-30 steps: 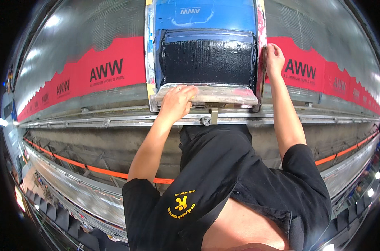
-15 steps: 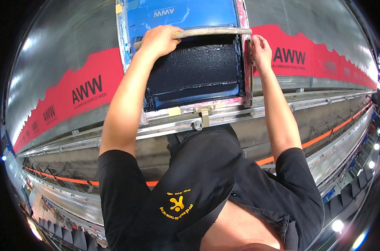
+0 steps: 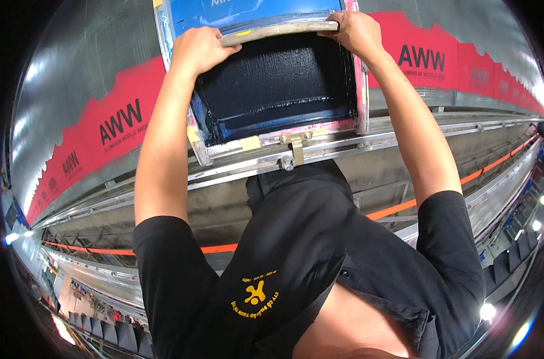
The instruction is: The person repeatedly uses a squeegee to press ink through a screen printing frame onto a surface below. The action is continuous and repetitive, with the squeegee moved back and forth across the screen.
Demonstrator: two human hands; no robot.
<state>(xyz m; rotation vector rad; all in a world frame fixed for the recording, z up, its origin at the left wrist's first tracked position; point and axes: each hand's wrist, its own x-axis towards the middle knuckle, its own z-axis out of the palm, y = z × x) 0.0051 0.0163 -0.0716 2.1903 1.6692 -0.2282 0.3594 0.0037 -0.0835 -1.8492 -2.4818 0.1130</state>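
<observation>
Both my hands grip a long squeegee with a worn wooden handle [image 3: 278, 31], laid crosswise over a screen printing frame [image 3: 367, 107]. My left hand [image 3: 199, 49] is closed round its left end. At its right end my right hand [image 3: 357, 35] is closed, fingers over the top and thumb beneath. Below the squeegee, thick black ink [image 3: 278, 72] covers the mesh in the near part of the frame. Beyond it shows blue mesh [image 3: 242, 13]. The squeegee's blade edge is hidden by the handle and ink.
A metal bracket [image 3: 296, 151] with a bolt joins the frame's near edge to a long metal rail [image 3: 224, 170]. Grey sheeting with a red printed band [image 3: 119, 119] stretches to both sides. An orange bar [image 3: 397, 209] runs beneath the rail, and rows of lower tables lie behind.
My right hand has left the frame's right side and taken hold of the squeegee's right end. The squeegee and left hand sit slightly higher in the picture; the whole view has shifted somewhat.
</observation>
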